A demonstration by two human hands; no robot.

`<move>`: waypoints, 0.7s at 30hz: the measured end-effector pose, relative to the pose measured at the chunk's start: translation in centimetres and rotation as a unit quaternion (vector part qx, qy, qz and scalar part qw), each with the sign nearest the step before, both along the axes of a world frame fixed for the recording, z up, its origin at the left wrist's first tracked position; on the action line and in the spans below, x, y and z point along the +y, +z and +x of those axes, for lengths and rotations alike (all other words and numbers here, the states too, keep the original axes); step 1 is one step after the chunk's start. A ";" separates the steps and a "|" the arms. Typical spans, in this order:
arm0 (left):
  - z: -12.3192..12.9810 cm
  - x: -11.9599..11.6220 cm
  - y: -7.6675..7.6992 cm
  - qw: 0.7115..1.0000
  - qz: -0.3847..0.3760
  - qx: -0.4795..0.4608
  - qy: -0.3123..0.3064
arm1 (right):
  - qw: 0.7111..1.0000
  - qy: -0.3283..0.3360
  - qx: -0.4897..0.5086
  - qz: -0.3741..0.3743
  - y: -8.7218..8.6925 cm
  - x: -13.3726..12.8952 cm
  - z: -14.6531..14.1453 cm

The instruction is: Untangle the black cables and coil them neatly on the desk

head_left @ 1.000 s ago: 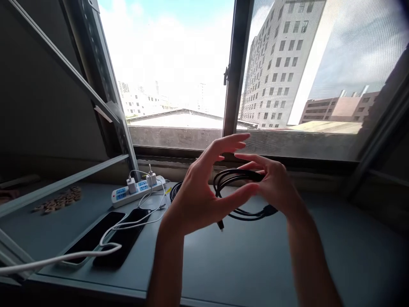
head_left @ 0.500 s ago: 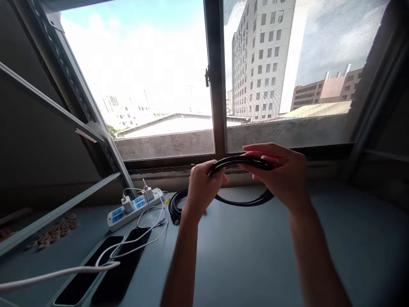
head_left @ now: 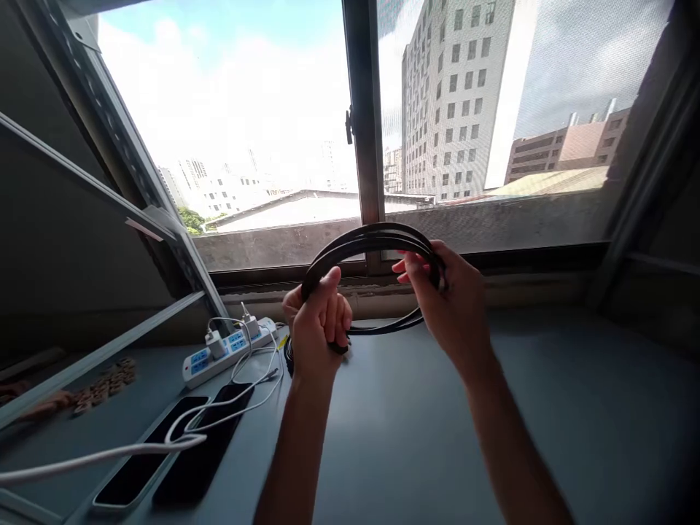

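A black cable (head_left: pixel 372 242) is wound into a loose coil of several turns, held up above the table between both hands. My left hand (head_left: pixel 320 313) is closed around the coil's left side, thumb up, with a short black end poking out below the fingers. On the coil's right side my right hand (head_left: pixel 448 292) grips the strands between thumb and fingers. The lower part of the loop hangs just over the tabletop. Partly hidden behind my left hand, a second black cable coil (head_left: pixel 288 356) lies on the table.
A white power strip (head_left: pixel 230 350) with two chargers sits at the back left. White charging cables (head_left: pixel 186 426) run over two dark phones (head_left: pixel 202 452). Metal shelf framing (head_left: pixel 103 343) crosses the left. Beyond it lie small brown pieces (head_left: pixel 106 386) near another person's hand (head_left: pixel 52 405).
Both hands have shifted left, and the coil has swung upright into a wider visible loop. My left hand has turned so its curled fingers show. Another person's hand has come into view at far left.
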State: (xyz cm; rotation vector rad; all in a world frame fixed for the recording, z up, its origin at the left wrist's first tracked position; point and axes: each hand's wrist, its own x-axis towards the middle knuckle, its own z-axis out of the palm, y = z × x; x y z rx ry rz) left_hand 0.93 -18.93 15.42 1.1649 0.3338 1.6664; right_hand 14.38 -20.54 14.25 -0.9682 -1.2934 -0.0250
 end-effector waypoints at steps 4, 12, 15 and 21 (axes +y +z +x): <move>0.9 -0.8 -0.1 1.000 -0.006 -0.005 -0.021 | 0.998 -0.053 0.010 -0.023 0.3 -0.8 1.2; 1.0 0.4 -0.4 0.996 -0.029 0.061 -0.059 | 0.998 0.003 0.053 -0.026 0.7 -1.5 1.5; 0.0 2.2 -0.5 0.978 -0.017 0.179 -0.110 | 0.998 0.006 0.032 -0.047 0.3 -0.5 2.3; -1.3 4.3 -0.6 0.911 -0.017 0.367 -0.186 | 0.996 -0.019 -0.038 -0.072 -0.4 1.6 3.4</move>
